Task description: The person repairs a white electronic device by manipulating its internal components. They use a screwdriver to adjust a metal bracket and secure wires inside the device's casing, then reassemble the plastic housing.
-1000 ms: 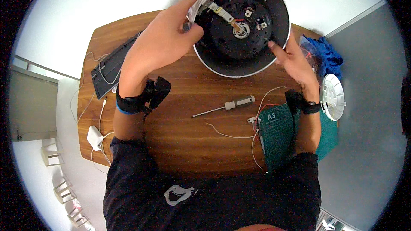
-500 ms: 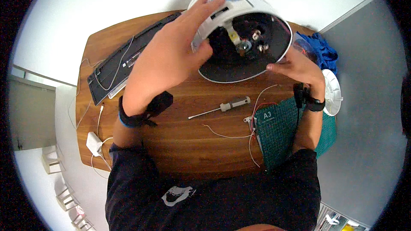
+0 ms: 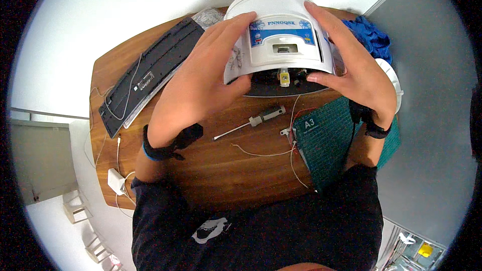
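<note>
A white rice cooker (image 3: 288,56) with a blue-and-white front panel is tilted at the far side of the table, its panel toward me. Below the panel its uncovered underside shows a dark interior, a yellow-marked metal bracket (image 3: 284,77) and some wiring. My left hand (image 3: 201,78) grips the cooker's left side, fingers on the shell and thumb at the lower rim. My right hand (image 3: 359,62) holds the right side likewise, fingertips on top and thumb by the opening. Nearer me lies a flat-blade screwdriver (image 3: 256,120) with a grey-and-white handle.
A green cutting mat (image 3: 329,143) lies at right, with a small wired part (image 3: 287,132) at its left edge. A white round cover (image 3: 397,93) sits beyond my right wrist. A black keyboard (image 3: 155,68), a blue crumpled bag (image 3: 370,40) and a white adapter (image 3: 116,181) are around.
The rice cooker has been turned so its front panel faces me; before, its open underside showed widely. My right hand has moved from the lower rim up along the right side.
</note>
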